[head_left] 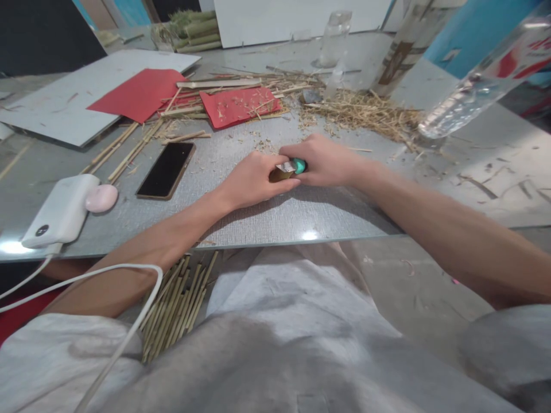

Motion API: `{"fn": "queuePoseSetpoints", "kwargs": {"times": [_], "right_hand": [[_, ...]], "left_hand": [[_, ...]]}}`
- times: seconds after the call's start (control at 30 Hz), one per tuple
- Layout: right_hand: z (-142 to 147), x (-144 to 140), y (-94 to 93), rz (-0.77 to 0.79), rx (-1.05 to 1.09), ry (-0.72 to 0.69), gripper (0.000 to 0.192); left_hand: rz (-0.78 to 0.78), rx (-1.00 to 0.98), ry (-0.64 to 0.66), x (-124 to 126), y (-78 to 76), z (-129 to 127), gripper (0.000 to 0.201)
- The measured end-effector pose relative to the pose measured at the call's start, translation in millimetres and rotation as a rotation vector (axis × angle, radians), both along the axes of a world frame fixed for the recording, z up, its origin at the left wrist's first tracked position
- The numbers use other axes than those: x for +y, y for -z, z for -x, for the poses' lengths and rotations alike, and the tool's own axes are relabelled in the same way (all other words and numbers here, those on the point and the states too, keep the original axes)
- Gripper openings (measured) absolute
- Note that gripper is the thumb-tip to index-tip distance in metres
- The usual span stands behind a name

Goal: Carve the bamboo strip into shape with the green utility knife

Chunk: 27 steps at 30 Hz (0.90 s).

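My left hand [253, 180] is closed, thumb and fingers pinching a short olive-brown piece [280, 174] that looks like stalk. Right beside it, my right hand [322, 160] is closed round a small teal-handled tool [298, 166]. A silvery metal part shows at the tool's left end, against the olive-brown piece; its exact kind is mostly hidden by my fingers. Both hands meet low over the grey tabletop [258, 223], near its front edge. Small shavings lie just behind them.
A phone [166, 171] and a white power bank [64, 209] with a cable lie left. Behind are red sheets [142, 94], straw [370, 115] and split stalks. A plastic bottle [460, 103] stands right. Cut stalks [181, 304] are bundled below the table edge.
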State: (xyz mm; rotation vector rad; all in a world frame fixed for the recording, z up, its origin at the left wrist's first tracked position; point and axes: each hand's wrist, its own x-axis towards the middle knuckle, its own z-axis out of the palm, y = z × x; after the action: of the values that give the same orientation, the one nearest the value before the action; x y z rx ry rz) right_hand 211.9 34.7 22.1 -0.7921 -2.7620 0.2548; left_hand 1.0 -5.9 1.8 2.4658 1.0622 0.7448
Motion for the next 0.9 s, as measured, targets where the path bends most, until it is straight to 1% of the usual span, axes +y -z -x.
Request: {"fn": "queuePoseSetpoints", "kwargs": {"times": [0.9], "right_hand": [[-1.3,0.9,1.4,-0.027,0.032,-0.039,0.019]], "left_hand": [[-0.003,-0.019,0.011,0.4,1.0,-0.1,0.024]]}}
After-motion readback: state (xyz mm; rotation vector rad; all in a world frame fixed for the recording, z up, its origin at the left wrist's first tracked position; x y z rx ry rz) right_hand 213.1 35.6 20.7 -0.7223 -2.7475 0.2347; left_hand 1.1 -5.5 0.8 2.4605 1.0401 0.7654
